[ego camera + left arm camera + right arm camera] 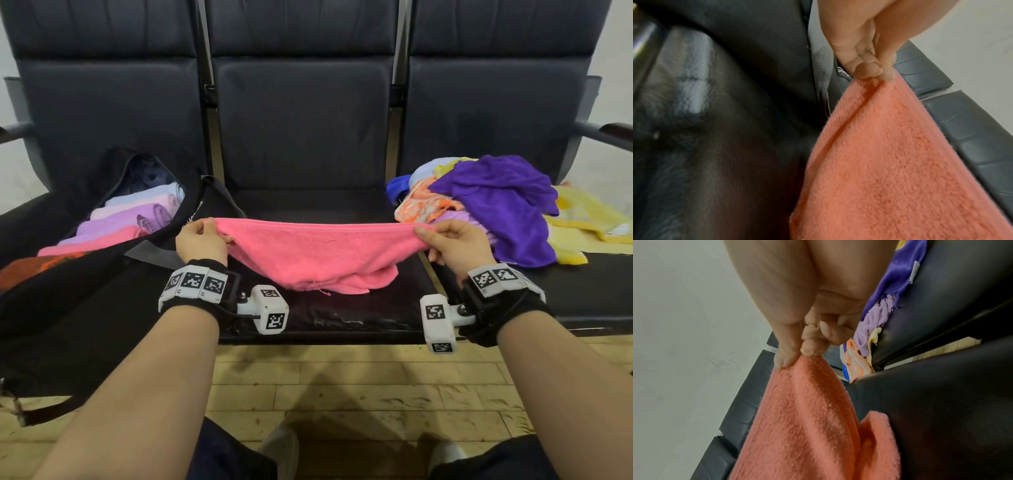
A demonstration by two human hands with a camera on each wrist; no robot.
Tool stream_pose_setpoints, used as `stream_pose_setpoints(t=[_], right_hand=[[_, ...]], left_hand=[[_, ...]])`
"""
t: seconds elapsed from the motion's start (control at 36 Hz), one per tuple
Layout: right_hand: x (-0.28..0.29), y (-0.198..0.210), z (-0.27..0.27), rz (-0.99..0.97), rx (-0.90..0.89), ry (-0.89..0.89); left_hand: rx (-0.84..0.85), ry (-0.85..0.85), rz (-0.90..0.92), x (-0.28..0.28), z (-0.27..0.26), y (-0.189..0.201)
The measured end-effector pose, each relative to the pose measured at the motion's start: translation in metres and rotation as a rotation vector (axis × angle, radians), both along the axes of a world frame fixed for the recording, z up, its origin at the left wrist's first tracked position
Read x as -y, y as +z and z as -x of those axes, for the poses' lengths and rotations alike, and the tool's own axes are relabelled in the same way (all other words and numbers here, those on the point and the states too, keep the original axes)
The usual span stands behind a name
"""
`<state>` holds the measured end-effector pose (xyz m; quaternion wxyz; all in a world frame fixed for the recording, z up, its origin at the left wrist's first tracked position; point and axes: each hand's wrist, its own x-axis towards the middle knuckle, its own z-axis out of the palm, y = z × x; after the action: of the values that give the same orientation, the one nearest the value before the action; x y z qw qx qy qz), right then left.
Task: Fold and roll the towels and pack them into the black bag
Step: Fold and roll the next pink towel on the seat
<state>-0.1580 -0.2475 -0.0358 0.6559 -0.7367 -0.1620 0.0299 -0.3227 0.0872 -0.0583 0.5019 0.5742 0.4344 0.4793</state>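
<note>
Pink towel [318, 253] stretched by its top corners above the middle seat, lower edge sagging onto the cushion. Black bag [85, 301] open on left seat, rolled towels [133, 219] in a row inside. Loose towel pile [493, 202] on right seat.

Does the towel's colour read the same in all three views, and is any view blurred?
Head view: sharp, pink towel vivid, seat backs bowed by the wide lens. Left wrist view: same towel looks salmon-orange, the seat on the picture's left is smeared with glare. Right wrist view: also salmon-orange, near forearm soft.
</note>
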Motion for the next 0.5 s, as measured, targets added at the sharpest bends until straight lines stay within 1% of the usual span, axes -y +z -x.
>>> stream_pose_setpoints(t=[0.17, 0.28, 0.33, 0.39, 0.42, 0.44, 0.5], right_hand=[[0.001, -0.005, -0.002, -0.016, 0.006, -0.008], [0.000, -0.002, -0.006, -0.032, 0.002, -0.084], [-0.004, 0.007, -0.006, -0.088, 0.025, -0.108], [-0.009, 0.020, -0.005, -0.231, 0.031, -0.139], [-0.011, 0.028, -0.005, -0.307, 0.040, -0.179], [-0.013, 0.033, -0.007, -0.338, 0.080, -0.225], [-0.018, 0.049, -0.010, -0.329, 0.184, -0.359]], left_hand=[[-0.008, -0.016, -0.039, 0.002, -0.002, 0.001], [-0.062, -0.074, -0.086, 0.001, -0.003, 0.001], [-0.067, -0.108, -0.122, 0.003, -0.006, 0.007], [-0.031, -0.145, -0.188, 0.008, -0.008, 0.019], [0.013, -0.160, -0.199, 0.013, -0.009, 0.029], [0.085, -0.176, -0.203, 0.022, -0.009, 0.043], [0.265, -0.185, -0.246, 0.040, -0.007, 0.070]])
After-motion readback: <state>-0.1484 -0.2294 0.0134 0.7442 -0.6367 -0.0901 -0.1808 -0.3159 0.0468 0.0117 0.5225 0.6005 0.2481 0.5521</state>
